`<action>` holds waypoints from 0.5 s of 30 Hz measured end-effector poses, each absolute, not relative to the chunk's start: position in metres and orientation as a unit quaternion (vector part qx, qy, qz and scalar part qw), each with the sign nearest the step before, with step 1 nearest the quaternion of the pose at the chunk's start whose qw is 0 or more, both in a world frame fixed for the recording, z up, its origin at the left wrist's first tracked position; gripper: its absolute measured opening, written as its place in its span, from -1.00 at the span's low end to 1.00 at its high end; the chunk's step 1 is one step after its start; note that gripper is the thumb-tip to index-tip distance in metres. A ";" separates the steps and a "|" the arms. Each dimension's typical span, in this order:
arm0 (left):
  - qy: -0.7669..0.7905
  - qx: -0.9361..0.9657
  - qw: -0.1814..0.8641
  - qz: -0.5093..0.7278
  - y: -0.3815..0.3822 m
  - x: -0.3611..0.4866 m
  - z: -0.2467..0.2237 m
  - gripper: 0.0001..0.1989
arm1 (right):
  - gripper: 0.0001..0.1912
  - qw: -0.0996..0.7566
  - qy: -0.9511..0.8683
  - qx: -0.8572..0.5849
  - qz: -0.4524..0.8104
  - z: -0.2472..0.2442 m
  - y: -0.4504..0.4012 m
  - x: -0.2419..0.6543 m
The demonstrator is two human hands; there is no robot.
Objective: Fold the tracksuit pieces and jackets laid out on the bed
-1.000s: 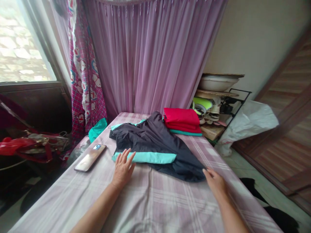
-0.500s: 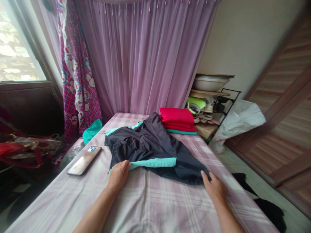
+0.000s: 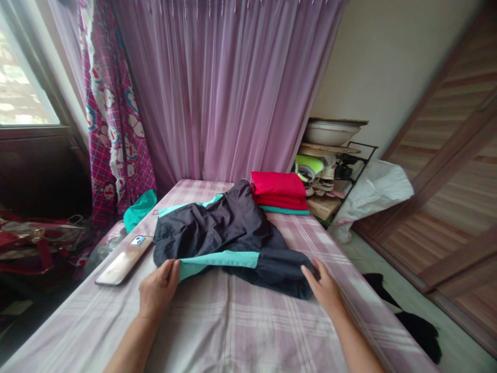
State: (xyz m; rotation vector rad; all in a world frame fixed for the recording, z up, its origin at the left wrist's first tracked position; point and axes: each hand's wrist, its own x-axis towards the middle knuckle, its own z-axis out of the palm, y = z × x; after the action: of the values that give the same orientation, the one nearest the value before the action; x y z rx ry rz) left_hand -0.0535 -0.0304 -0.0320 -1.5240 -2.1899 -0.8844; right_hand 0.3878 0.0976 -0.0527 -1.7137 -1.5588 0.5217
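A dark garment (image 3: 217, 228) with turquoise strips lies spread and wrinkled on the plaid cloth of the table (image 3: 256, 331). My left hand (image 3: 160, 285) pinches the left end of its near turquoise strip. At the garment's right end, my right hand (image 3: 321, 282) grips the dark fabric between thumb and fingers. Behind the garment, to the right, sits a folded red stack (image 3: 278, 190) with a turquoise layer under it. The garment's far edge touches or nearly touches this stack.
A phone (image 3: 123, 260) lies near the table's left edge. Turquoise cloth (image 3: 140, 210) hangs beyond that edge. Right of the table stand a rack (image 3: 351, 181) with a basin (image 3: 332, 133) and shoes, and a white bag (image 3: 378, 191). Purple curtains (image 3: 233, 93) hang behind.
My left hand has moved left, drawing the turquoise strip's end with it. My right hand has shifted slightly left and up with the garment's right end. The view has turned slightly.
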 end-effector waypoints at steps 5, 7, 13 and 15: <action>-0.787 -0.507 0.136 -0.324 -0.034 -0.062 -0.036 -0.69 | -0.17 0.343 -0.667 -0.639 0.175 -0.046 0.114 0.364; -0.786 -0.497 0.127 -0.345 -0.035 -0.063 -0.036 -0.71 | -0.18 0.336 -0.684 -0.629 0.154 -0.043 0.124 0.358; -0.801 -0.388 0.129 -0.437 -0.040 -0.076 -0.029 -0.67 | -0.15 0.305 -0.750 -0.571 0.136 -0.021 0.152 0.325; -0.797 -0.401 0.130 -0.434 -0.038 -0.081 -0.028 -0.66 | -0.11 0.264 -0.764 -0.575 0.128 -0.016 0.162 0.309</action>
State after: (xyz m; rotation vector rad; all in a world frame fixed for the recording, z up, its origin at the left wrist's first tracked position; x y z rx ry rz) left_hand -0.0810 -0.0377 -0.0280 -1.1639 -2.3140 -1.2601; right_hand 0.3093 0.1623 -0.0164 -1.5547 -2.0638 0.3469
